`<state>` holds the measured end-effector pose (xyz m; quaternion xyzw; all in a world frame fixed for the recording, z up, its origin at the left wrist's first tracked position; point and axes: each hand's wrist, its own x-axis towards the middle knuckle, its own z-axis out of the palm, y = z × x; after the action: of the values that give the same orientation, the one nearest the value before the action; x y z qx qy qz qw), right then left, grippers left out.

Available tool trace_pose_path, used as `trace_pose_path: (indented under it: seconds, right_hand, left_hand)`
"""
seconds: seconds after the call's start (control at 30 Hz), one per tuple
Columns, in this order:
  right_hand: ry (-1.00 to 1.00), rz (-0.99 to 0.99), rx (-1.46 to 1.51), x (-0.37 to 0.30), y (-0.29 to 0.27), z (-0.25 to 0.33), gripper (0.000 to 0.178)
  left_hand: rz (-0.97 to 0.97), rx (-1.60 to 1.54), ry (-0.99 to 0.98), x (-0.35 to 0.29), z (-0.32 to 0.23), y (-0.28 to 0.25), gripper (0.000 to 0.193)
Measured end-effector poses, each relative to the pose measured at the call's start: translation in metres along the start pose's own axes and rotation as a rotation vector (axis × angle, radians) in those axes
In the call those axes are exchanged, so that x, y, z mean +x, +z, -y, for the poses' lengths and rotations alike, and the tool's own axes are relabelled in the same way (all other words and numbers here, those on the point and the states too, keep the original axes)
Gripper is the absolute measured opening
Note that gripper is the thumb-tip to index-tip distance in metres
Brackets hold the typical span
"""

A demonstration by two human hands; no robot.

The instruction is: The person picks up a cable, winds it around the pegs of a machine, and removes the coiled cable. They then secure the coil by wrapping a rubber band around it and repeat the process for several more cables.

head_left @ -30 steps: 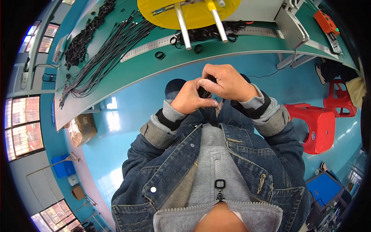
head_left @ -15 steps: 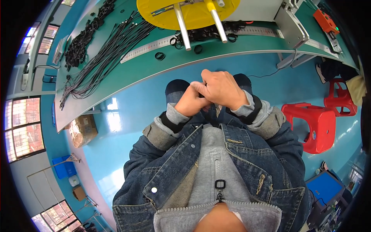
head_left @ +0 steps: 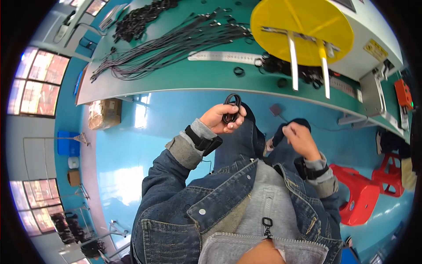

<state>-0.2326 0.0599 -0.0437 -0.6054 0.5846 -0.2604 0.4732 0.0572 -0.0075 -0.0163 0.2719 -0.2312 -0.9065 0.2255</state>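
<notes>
The room has a glossy blue floor (head_left: pixel 173 125), with daylight gleaming on it in patches. Nearest me, a person in a denim jacket (head_left: pixel 169 207) over a grey zip-up top sits with both forearms out in front, a black band around each wrist.

The left hand (head_left: pixel 220 118) has its fingers wrapped around a coil of black cable (head_left: pixel 238 102), the thumb pressed across the loops; the coil stands up out of the grip, in the air just short of the bench edge. The right hand (head_left: pixel 303 140), well apart from it, hangs above the knee with its fingers curled inward, and I cannot tell from here whether anything is inside them.

A red plastic stool (head_left: pixel 365 202) stands on the person's right, with a second red stool (head_left: pixel 389 174) just beyond.

Across the front runs a green-topped workbench (head_left: pixel 211 81). Small black rings lie near its edge, close to a steel ruler (head_left: pixel 220 57). Past that, a yellow disc (head_left: pixel 303 20) with two rods rises over a dark heap, and long black cables (head_left: pixel 149 57) spread out to the left, a tangled black pile (head_left: pixel 140 22) behind them.

Farther left are a cardboard box (head_left: pixel 104 113), a blue bin (head_left: pixel 68 143) and barred windows (head_left: pixel 41 83).
</notes>
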Motion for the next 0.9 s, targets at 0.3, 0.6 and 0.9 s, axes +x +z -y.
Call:
trace_pose_path:
  seconds: [0.3, 0.6, 0.9]
  right_hand:
    - [0.028, 0.083, -0.005, -0.007, 0.018, -0.004, 0.021]
    - [0.059, 0.077, -0.017, 0.005, 0.018, -0.007, 0.024]
    - [0.032, 0.057, 0.003, -0.004, 0.023, -0.017, 0.02]
  left_hand:
    - [-0.529, 0.052, 0.87, -0.1, -0.277, -0.072, 0.036]
    - [-0.905, 1.896, 0.538, 0.01, -0.18, -0.088, 0.028]
    - [-0.929, 1.887, 0.68, 0.003, -0.183, -0.091, 0.017]
